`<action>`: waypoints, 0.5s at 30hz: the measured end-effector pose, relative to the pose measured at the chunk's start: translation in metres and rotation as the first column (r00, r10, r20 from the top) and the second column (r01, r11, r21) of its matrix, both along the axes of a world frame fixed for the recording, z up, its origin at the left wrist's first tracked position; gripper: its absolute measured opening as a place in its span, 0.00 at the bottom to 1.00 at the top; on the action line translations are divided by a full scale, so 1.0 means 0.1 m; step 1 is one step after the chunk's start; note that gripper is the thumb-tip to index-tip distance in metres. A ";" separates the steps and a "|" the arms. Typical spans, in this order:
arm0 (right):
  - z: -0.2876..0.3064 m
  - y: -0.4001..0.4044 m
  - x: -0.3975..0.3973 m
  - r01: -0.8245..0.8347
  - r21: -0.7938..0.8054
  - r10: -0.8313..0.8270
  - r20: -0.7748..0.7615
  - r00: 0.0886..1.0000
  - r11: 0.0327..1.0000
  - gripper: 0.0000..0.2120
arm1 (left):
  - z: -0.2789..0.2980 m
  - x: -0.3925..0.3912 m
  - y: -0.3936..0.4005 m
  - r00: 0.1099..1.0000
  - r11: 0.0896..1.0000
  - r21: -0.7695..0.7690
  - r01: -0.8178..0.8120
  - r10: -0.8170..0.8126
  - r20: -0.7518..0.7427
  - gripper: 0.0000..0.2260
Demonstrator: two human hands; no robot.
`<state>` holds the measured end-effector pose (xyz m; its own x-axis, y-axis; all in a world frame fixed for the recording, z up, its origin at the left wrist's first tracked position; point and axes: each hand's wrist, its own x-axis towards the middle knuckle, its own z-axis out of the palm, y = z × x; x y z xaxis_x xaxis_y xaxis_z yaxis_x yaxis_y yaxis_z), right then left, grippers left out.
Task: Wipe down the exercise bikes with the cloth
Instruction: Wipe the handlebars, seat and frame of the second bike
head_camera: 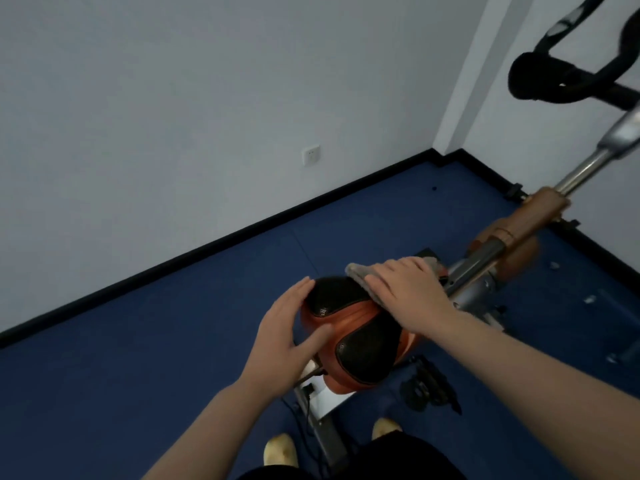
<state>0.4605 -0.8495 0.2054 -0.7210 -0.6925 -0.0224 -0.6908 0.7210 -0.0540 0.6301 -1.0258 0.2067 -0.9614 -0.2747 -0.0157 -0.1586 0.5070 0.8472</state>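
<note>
An exercise bike stands in front of me, its orange and black saddle at the centre of the view. My right hand lies flat on a grey cloth and presses it against the saddle's front end. My left hand rests with straight fingers on the saddle's left side, thumb across the orange part. The bike's orange frame and silver stem run up to the right toward the black handlebars.
Blue floor surrounds the bike, bounded by a black skirting board and white walls with a socket. A black pedal sits right of the saddle. My yellow shoes stand either side of the bike's rear base.
</note>
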 end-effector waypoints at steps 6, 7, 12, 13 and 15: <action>-0.04 -0.08 0.27 -0.012 -0.181 0.031 0.103 0.994 0.983 0.27 | 0.05 -0.42 0.06 0.998 0.994 -0.083 0.065 -0.067 -0.019 0.16; -0.04 0.06 0.15 0.006 -0.136 0.008 0.103 0.995 0.991 0.26 | 0.06 -0.48 0.04 0.993 0.984 -0.134 0.117 -0.117 0.010 0.16; -0.08 0.12 0.06 0.266 -0.121 -0.268 0.004 0.963 0.956 0.21 | 0.08 -0.80 -0.01 0.946 0.894 -0.314 0.321 -0.290 0.144 0.17; -0.12 0.06 0.21 0.247 -0.173 -0.247 0.022 0.969 0.954 0.23 | 0.07 -0.85 0.00 0.939 0.879 -0.332 0.343 -0.311 0.147 0.15; -0.17 0.09 0.43 0.176 -0.277 -0.160 0.080 0.984 0.945 0.24 | 0.04 -0.90 -0.02 0.936 0.866 -0.354 0.353 -0.326 0.135 0.12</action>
<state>0.5039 -0.8408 0.1888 -0.8309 -0.5450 0.1122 -0.5507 0.7763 -0.3067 0.5406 -1.0275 0.2106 -0.9965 0.0694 -0.0467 0.0292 0.8117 0.5834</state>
